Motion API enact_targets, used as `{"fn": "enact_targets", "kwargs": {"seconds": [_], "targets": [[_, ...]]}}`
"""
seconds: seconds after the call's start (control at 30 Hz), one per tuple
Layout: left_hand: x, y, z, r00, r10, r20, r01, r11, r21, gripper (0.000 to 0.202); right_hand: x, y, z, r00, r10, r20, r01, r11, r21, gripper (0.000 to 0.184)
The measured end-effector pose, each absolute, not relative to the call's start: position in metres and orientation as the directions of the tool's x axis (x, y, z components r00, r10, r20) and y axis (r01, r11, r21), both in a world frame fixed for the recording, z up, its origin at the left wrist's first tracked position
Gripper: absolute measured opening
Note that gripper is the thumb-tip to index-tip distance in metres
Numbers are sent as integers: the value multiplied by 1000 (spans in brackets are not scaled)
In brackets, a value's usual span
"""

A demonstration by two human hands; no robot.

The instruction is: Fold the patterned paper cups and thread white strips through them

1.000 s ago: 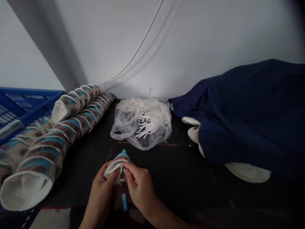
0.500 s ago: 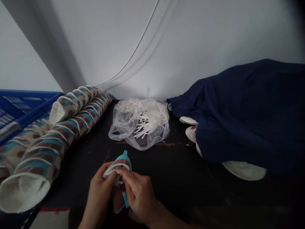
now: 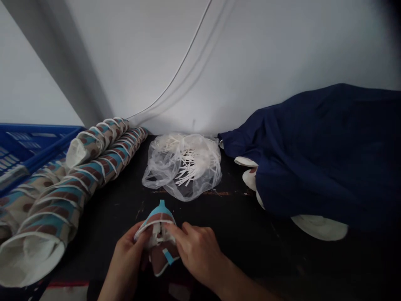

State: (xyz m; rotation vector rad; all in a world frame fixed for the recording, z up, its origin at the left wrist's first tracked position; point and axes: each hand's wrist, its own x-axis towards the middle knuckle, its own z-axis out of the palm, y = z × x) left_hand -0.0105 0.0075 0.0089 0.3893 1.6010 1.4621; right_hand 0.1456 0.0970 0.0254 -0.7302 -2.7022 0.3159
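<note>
In the head view, a small sewn fabric piece [image 3: 160, 221] sits between my hands over the front of the black table. It has a blue tip with a tab, a brown band, white edging and a pale lining. A brown flap with a blue strap [image 3: 169, 256] hangs below its opening. My left hand [image 3: 127, 253] pinches the left edge, thumb inside the opening. My right hand [image 3: 197, 248] grips the right edge, its index finger reaching into the opening near a white strip [image 3: 157, 228]. Part of the lining is hidden by my fingers.
Long stacks of nested fabric pieces [image 3: 75, 184] lie at left beside a blue crate [image 3: 46, 129]. A clear plastic bag [image 3: 200, 167] of white strips lies by the wall. Dark blue cloth [image 3: 313, 159] covers pale-edged pieces at right. A white cable [image 3: 184, 56] runs along the wall.
The fabric piece has been spread wider, showing more of its opening and brown flap. My right hand has shifted to the right, its fingers now at the right edge.
</note>
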Motion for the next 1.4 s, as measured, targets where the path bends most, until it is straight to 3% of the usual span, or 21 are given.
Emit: {"fn": "enact_targets", "kwargs": {"seconds": [0.13,0.27,0.33,0.5,0.6,0.77,0.93,1.1,1.27,1.33,1.4], "targets": [[-11,9,21,-506,775,-378,-253,286,924,51,147,103,21,-779,499,379,395,861,-321,27],[-16,13,29,-529,766,-367,-117,362,925,50,145,104,19,-679,508,531,292,850,-439,30],[-17,15,27,-468,790,-397,-143,376,916,45,145,102,22,-649,517,558,258,840,-477,31],[2,17,28,-359,848,-390,-448,210,869,22,144,104,35,-688,568,451,254,770,-585,32],[15,18,33,-448,807,-385,-458,163,874,10,143,114,37,-731,600,326,252,681,-688,29],[21,19,35,-485,795,-364,-478,107,872,19,145,125,37,-808,538,240,175,609,-773,28],[23,21,35,-493,776,-393,-493,122,861,49,144,117,36,-800,561,214,272,656,-704,35],[24,20,32,-556,697,-454,-544,109,832,34,139,105,27,-758,599,257,391,734,-555,34],[25,22,29,-582,670,-462,-577,60,815,23,134,103,23,-797,557,231,493,823,-283,36],[26,23,27,-589,663,-462,-540,103,835,28,133,104,25,-798,563,217,511,822,-253,37],[26,22,25,-583,671,-458,-476,174,862,30,133,107,29,-791,575,208,505,806,-309,38]]}}
